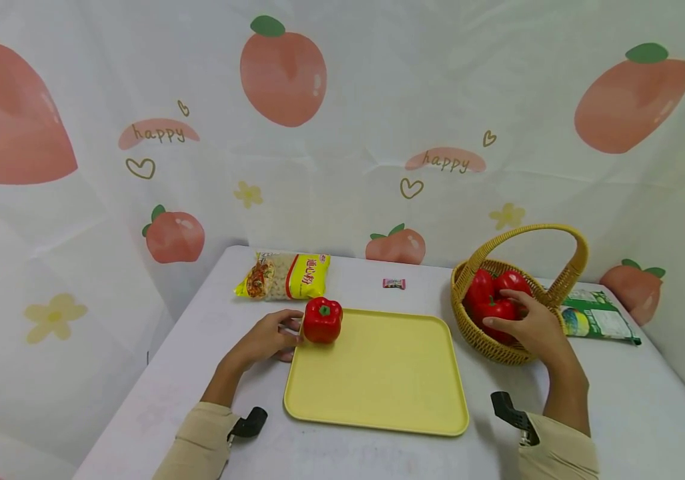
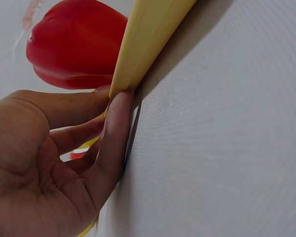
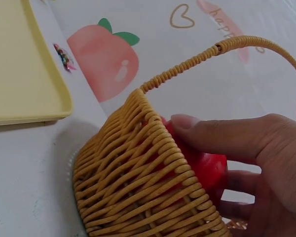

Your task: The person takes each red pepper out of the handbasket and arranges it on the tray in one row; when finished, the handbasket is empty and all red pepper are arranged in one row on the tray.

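A red bell pepper (image 1: 322, 321) stands on the upper left corner of a yellow tray (image 1: 378, 373). At that tray's left edge is my left hand (image 1: 271, 337), pinching the rim between thumb and fingers, as the left wrist view shows. My right hand (image 1: 535, 325) reaches into a wicker basket (image 1: 486, 343) and grips a round red vegetable (image 1: 494, 310) with a green stem. Seen from the right wrist, the thumb lies along its top and other fingers curl behind it. More red vegetables (image 1: 511, 281) lie in the basket, partly hidden.
A yellow bag of pasta (image 1: 294, 276) lies behind the tray. Further right is a small pink-wrapped candy (image 1: 394, 283). A green and white packet (image 1: 600, 317) lies beyond the basket, whose tall handle (image 1: 534, 228) arches over it. A printed cloth (image 1: 342, 167) hangs behind the white table.
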A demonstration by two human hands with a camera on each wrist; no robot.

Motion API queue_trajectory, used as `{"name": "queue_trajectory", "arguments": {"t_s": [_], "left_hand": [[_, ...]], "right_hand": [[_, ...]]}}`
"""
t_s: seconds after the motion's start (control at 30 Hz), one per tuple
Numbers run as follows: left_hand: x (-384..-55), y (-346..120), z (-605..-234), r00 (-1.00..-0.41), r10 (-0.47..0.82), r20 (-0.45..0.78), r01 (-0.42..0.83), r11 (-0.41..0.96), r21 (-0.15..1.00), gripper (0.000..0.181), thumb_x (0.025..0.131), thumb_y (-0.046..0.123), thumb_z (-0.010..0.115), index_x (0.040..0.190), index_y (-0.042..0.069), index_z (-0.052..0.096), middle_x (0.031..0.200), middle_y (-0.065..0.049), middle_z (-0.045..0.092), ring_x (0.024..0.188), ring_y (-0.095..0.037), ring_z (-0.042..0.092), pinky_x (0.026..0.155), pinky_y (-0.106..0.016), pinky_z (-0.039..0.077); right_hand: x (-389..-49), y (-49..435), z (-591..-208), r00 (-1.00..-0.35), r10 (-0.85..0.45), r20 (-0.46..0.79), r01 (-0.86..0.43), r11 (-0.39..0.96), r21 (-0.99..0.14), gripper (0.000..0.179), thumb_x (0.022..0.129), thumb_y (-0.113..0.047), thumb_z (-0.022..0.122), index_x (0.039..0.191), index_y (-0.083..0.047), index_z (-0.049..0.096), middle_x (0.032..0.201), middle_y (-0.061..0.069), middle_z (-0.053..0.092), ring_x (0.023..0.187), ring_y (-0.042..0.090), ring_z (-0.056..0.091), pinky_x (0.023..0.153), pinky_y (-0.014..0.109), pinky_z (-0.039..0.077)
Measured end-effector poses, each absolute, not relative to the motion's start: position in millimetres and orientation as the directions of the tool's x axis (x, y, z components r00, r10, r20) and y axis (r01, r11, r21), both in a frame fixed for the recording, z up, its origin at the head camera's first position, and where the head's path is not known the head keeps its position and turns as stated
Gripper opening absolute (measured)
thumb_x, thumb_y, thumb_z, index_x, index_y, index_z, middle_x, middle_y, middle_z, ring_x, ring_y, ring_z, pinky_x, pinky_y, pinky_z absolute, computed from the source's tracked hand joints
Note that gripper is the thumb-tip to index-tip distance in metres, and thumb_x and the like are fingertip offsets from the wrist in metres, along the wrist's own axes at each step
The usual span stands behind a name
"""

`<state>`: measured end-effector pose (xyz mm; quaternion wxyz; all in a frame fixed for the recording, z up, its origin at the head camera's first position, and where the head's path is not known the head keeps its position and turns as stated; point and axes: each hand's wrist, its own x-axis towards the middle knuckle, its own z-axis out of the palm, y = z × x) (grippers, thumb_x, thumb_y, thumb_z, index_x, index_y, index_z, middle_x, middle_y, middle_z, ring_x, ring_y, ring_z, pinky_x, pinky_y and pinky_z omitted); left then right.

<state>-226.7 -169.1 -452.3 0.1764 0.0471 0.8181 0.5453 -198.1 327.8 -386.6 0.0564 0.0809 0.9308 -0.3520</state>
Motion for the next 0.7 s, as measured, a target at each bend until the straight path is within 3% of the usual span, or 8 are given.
{"name": "queue_trajectory", "arguments": {"t_s": [0.37,0.6,0.63,0.7], "left_hand": [[-227,-169,-453,-0.933,0.273,-0.235,-0.112,0.402,0.909,0.059,0.093,0.004,0.069,0.149,0.001,0.054,0.127,-0.017,0.062,0.101,-0.023,0.067,0.073,-0.035,0.067],[-228,-171,-454,-0.935,0.270,-0.231,-0.108,0.401,0.910,0.058,0.092,0.001,0.067,0.149,0.001,0.054,0.126,-0.016,0.062,0.099,-0.022,0.067,0.074,-0.036,0.067],[-228,-171,-455,-0.935,0.270,-0.228,-0.105,0.402,0.909,0.058,0.092,0.001,0.067,0.149,0.001,0.054,0.126,-0.016,0.062,0.098,-0.022,0.068,0.074,-0.036,0.067],[-228,-171,-455,-0.936,0.271,-0.224,-0.100,0.404,0.909,0.058,0.092,0.002,0.067,0.149,0.001,0.055,0.125,-0.016,0.062,0.098,-0.022,0.068,0.074,-0.036,0.067]], "right_hand": [[-195,330,-381,-0.982,0.090,-0.164,0.178,0.722,-0.669,0.103,0.095,-0.054,0.073,0.167,-0.002,0.022,0.161,0.043,0.028,0.144,0.062,0.032,0.110,0.072,0.045],[-190,331,-375,-0.996,0.082,-0.042,0.086,0.670,-0.737,0.090,0.100,-0.046,0.069,0.167,-0.003,0.027,0.158,0.041,0.036,0.140,0.060,0.041,0.109,0.071,0.048],[-189,331,-374,-0.996,0.081,-0.024,0.072,0.667,-0.742,0.088,0.101,-0.046,0.069,0.167,-0.004,0.028,0.157,0.040,0.038,0.140,0.059,0.042,0.107,0.068,0.051],[-186,332,-370,-0.997,0.079,0.014,0.041,0.662,-0.749,0.086,0.100,-0.045,0.070,0.166,-0.006,0.031,0.158,0.039,0.039,0.139,0.058,0.043,0.100,0.050,0.059]]}}
